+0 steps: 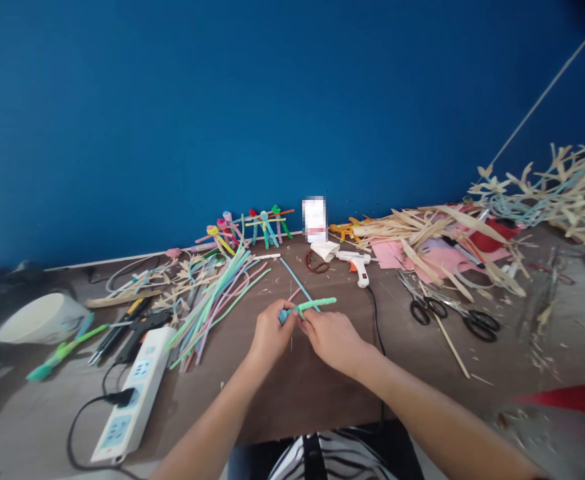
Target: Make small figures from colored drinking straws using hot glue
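My left hand (272, 331) and my right hand (331, 339) meet above the brown tabletop (302, 380), pinching a mint-green pipe cleaner (318, 305) between their fingers. A blue twisted piece (284, 317) sits at the stem's left end, against my left fingers. Part of the join is hidden by my fingers. A thin blue stick (297, 283) lies just beyond my hands. A bundle of pastel pipe cleaners (217, 310) lies to the left of my left hand.
Small pipe-cleaner figures (255, 227) stand by the blue wall (222, 113). To the right lie a hot glue gun (358, 267), black-handled scissors (427, 310), and heaped dried leaf strips (422, 230). A white power strip (135, 393) and white bowl (42, 319) sit at the left.
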Motion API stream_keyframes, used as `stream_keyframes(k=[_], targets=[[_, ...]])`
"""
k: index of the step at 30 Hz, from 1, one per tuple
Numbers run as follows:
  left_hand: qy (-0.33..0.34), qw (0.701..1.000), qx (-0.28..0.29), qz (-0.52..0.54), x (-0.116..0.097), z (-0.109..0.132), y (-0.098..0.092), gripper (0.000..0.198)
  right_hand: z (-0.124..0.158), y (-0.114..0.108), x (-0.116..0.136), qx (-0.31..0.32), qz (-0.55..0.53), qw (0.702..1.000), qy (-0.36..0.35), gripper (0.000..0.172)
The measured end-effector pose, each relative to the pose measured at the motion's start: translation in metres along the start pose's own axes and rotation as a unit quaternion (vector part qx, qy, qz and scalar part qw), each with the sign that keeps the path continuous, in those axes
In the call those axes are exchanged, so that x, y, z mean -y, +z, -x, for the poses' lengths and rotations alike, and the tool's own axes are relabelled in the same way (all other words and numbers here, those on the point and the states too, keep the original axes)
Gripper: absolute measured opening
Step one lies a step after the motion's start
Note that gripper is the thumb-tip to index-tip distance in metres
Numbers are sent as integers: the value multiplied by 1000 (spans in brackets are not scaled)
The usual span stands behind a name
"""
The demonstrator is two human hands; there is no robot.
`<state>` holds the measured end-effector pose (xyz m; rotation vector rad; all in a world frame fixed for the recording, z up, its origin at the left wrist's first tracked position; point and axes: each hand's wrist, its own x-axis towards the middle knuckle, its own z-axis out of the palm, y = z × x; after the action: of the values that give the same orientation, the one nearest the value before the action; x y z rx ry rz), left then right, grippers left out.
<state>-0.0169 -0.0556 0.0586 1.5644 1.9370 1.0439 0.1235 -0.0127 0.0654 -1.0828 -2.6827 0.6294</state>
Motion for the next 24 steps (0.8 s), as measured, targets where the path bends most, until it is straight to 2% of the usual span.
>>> stream_keyframes(k=[4, 8, 12, 14, 16, 19, 22, 24], targets=[[73, 995, 16, -72, -2, 2, -4, 12, 5, -19, 7, 32, 84, 996, -8, 24], [110, 991, 38, -68, -4, 1, -10, 12, -1, -35, 2, 3, 65, 997, -39, 22], [92, 992, 82, -17, -6, -2, -19, 12, -10, -45, -7, -27, -33, 996, -82, 13], [69, 990, 120, 14, -8, -2, -23, 12, -15, -48, -11, -14, -109, 990, -94, 8], [50, 986, 153, 45, -10, -1, -24, 13, -20, -47, -15, 26, -205, 975, -87, 7], [35, 985, 148, 85, -12, 1, -22, 14, -26, -39, -23, 117, -372, 921, -17, 11], [16, 990, 97, 102, -10, 4, -17, 15, -30, -22, -30, 183, -527, 828, 63, 21], [6, 992, 63, 111, -9, 5, -14, 16, -30, -7, -31, 195, -589, 780, 83, 25]])
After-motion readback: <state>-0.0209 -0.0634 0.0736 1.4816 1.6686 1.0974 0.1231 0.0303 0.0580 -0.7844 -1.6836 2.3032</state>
